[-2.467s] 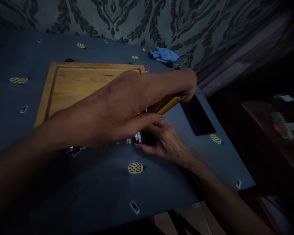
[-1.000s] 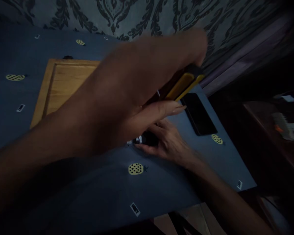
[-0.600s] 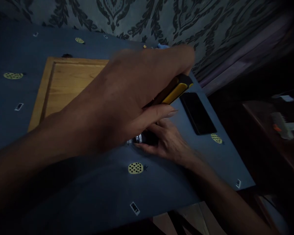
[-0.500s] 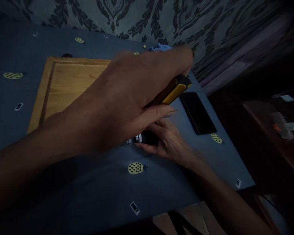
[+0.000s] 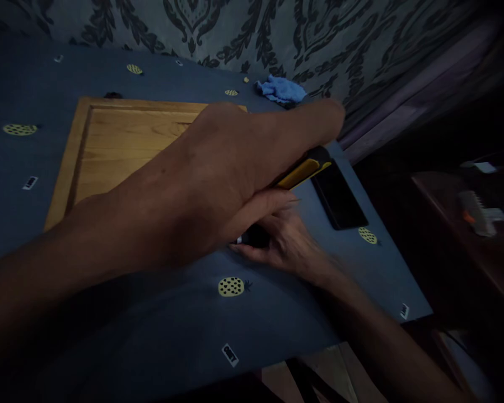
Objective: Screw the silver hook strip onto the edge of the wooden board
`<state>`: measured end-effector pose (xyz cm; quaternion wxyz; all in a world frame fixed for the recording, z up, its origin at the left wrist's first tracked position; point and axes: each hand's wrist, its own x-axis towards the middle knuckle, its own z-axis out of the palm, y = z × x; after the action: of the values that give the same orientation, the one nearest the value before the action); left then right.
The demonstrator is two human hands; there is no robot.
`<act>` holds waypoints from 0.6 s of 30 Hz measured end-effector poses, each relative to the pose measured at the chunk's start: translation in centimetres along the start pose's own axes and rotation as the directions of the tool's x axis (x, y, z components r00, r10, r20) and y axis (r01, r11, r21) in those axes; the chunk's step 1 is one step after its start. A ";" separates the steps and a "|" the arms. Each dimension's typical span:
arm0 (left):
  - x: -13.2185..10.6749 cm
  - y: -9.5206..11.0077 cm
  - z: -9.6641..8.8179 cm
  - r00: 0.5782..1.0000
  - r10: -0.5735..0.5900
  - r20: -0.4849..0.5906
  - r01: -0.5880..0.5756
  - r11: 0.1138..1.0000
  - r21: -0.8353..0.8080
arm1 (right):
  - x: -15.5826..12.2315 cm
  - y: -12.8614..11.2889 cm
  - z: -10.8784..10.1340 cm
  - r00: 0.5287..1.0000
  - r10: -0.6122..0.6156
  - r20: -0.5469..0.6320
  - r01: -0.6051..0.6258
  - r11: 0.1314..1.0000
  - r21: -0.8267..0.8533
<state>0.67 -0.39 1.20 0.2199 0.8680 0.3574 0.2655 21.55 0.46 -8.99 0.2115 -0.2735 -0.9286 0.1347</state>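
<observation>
Dipping lower than a moment ago, the left hand (image 5: 218,162), closed around a yellow-and-black handle (image 5: 303,172), bares the blue cloth (image 5: 280,89) but covers more of the dark piece (image 5: 257,236) held in the curled right hand (image 5: 292,240) over the desk (image 5: 277,305), hiding any contact between them.

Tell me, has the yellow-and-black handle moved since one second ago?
Yes: the handle, in the left hand, sits lower in view, closer to the rectangular black phone.
</observation>
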 end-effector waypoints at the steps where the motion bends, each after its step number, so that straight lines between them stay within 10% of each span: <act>1: 0.0 0.0 0.0 1.000 0.004 0.008 -0.004 1.000 -0.005 | 0.0 0.0 0.0 1.000 0.002 -0.003 -0.002 1.000 0.003; 18: -0.5 -0.2 0.5 0.967 0.230 -0.109 -0.177 0.915 0.362 | 0.1 -0.2 -0.2 1.000 -0.009 -0.023 0.009 1.000 0.024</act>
<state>0.56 -0.74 0.53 0.0064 0.9034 0.3219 0.2833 21.43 0.34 -8.72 0.2261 -0.2683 -0.9257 0.1415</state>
